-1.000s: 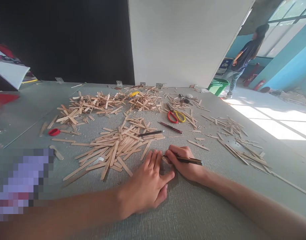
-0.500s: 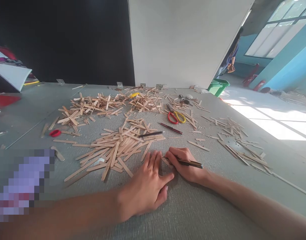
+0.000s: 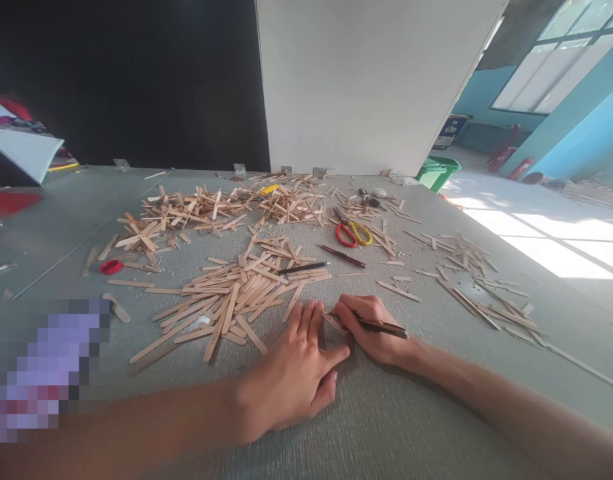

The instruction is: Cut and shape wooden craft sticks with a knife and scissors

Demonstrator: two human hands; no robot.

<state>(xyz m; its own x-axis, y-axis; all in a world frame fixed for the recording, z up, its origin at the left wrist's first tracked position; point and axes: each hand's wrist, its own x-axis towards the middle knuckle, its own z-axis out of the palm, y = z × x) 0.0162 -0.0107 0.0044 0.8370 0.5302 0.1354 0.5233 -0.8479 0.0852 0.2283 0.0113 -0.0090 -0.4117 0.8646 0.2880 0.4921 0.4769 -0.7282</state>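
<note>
My right hand [image 3: 370,328] is closed around a dark pen [image 3: 383,327], whose rear end points right. Its tip is down by a short wooden craft stick [image 3: 333,323], partly hidden by the fingers. Flat on the table beside that stick lies my left hand [image 3: 299,367], fingers stretched forward and thumb apart. Whether its fingertips touch the stick I cannot tell. Just beyond the left hand is a loose pile of craft sticks [image 3: 231,300] with a black pen [image 3: 305,268] on it. A dark red pen [image 3: 342,256] lies ahead of the right hand.
Scissors [image 3: 353,233] with red and yellow handles lie farther back. Another heap of sticks [image 3: 196,210] spreads behind, with a red ring [image 3: 111,267] at left. Thin scraps [image 3: 506,313] lie on the right. Upright panels [image 3: 361,87] close the table's back; a green bin [image 3: 437,173] stands beyond.
My right hand and the pen have shifted very slightly; the left hand stays in place. The person at the back right is out of view, and a dark blue sign shows there.
</note>
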